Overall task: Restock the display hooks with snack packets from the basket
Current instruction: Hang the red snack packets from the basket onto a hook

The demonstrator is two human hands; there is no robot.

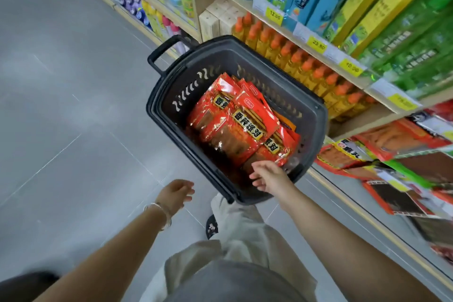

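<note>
A dark grey shopping basket (159, 95) stands on the floor in front of me, its handle at the far end. Several red snack packets (235, 125) with black and yellow labels lie stacked inside it. My right hand (268, 176) reaches over the basket's near rim, fingers loosely spread just above the lower corner of the packets, holding nothing. My left hand (177, 193), with a bracelet on the wrist, hovers open over the floor to the left of the basket. Similar packets (382, 152) hang in the display at the lower right.
A shelf unit (306, 41) runs along the right side, holding orange-capped bottles (294, 59), boxed goods and yellow price tags. The grey tiled floor (73, 105) stretches to the left. My leg and a dark slipper (212, 227) are just below the basket.
</note>
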